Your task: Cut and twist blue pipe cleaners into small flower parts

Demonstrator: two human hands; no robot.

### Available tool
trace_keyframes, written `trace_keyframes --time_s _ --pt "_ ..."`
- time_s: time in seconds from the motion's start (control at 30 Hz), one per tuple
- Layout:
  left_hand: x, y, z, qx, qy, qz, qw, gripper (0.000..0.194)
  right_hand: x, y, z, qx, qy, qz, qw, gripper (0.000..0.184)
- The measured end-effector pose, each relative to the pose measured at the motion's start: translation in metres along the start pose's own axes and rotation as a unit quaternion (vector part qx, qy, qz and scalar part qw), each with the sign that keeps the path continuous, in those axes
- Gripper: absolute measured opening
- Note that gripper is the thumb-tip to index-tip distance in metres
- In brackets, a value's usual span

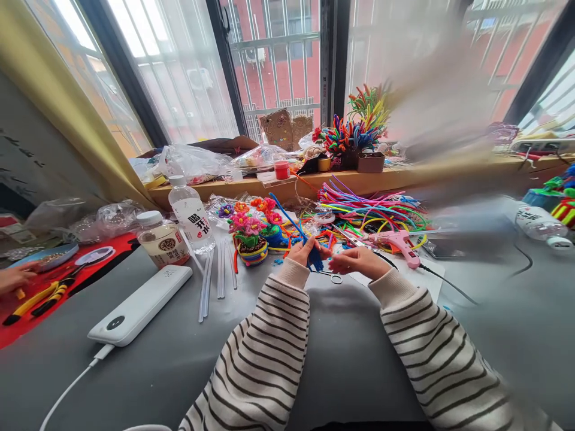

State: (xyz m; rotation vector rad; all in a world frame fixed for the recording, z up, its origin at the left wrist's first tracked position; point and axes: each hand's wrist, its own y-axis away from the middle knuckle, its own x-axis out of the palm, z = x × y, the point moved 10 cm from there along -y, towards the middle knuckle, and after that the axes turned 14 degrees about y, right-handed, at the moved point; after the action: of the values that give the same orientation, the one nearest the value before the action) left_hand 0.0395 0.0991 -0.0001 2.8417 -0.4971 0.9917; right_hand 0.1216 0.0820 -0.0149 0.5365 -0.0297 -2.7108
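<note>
My left hand (pixel 303 251) is closed on a blue pipe cleaner (pixel 288 216); its long end points up and left, and a bunched blue part hangs below the fingers. Just to the right, my right hand (pixel 354 262) has its fingertips pinched close to that blue part. Whether they hold anything is too small to make out. A pair of scissors (pixel 335 278) lies under and behind the hands. Beyond my right hand rests a pink glue gun (pixel 402 246) with a black cord. Left of my hands stands a small pot of pink pipe-cleaner flowers (pixel 248 234).
A heap of coloured pipe cleaners (pixel 372 206) lies behind the glue gun. On the left are clear glue sticks (pixel 220 272), a water bottle (pixel 192 218), a drink bottle (pixel 162 242) and a white power bank (pixel 141 308). Another person's hand (pixel 17 281) is at the far left, near pliers (pixel 51 299).
</note>
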Motion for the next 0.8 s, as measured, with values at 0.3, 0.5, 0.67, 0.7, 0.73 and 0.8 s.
trace_keyframes --time_s 0.3,0.5,0.67,0.7,0.73,0.8 --pt "0.034 0.019 0.046 -0.163 -0.140 0.163 0.963 0.040 -0.005 -0.004 0.020 -0.094 -0.128 -0.053 0.986 0.027" --pt "0.036 0.023 0.059 -0.193 -0.133 0.187 0.954 0.039 -0.004 -0.001 0.025 -0.103 -0.100 -0.053 0.988 0.023" --pt "0.030 0.015 0.052 -0.139 -0.148 0.158 0.966 0.042 -0.037 0.001 0.011 -0.064 -0.143 -0.188 0.970 0.026" --pt "0.028 0.014 0.053 -0.138 -0.163 0.150 0.965 0.043 -0.041 0.002 0.008 -0.060 -0.153 -0.205 0.965 0.027" --pt "0.025 0.013 0.054 -0.142 -0.176 0.143 0.964 0.043 -0.045 0.002 0.005 -0.060 -0.163 -0.220 0.960 0.027" --pt "0.021 0.012 0.057 -0.151 -0.196 0.127 0.960 0.042 -0.050 0.002 0.003 -0.066 -0.176 -0.242 0.952 0.027"
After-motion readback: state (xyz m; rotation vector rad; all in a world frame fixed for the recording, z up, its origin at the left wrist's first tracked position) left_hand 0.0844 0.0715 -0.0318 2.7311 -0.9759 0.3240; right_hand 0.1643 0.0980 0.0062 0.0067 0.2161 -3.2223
